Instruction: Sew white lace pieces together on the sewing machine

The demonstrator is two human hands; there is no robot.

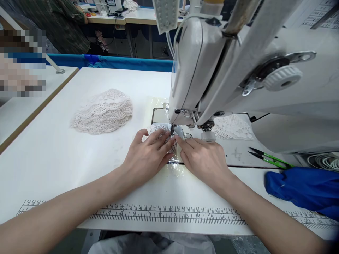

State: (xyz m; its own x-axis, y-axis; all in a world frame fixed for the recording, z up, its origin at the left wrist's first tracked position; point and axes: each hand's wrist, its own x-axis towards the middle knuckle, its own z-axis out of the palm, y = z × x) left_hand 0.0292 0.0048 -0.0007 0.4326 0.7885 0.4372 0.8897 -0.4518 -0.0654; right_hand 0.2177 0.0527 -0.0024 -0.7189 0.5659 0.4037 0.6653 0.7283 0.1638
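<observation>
A small piece of white lace point(172, 148) lies at the presser foot point(172, 129) of a white sewing machine point(196, 67). My left hand point(148, 151) rests on this lace with fingers spread and partly bent, covering most of it. Just right of the foot, my right hand point(203, 158) lies low on the machine bed, its index finger stretched toward the lace edge. Its other fingers lie beside the index, partly hidden. Both hands' fingertips are close to the needle area.
A stack of lace pieces point(106, 111) sits on the left; another lace piece point(231, 127) lies behind the machine head. Green thread snips point(272, 158) and blue cloth point(304, 188) are on the right. A printed ruler point(159, 213) runs along the front edge. Other people are at far left.
</observation>
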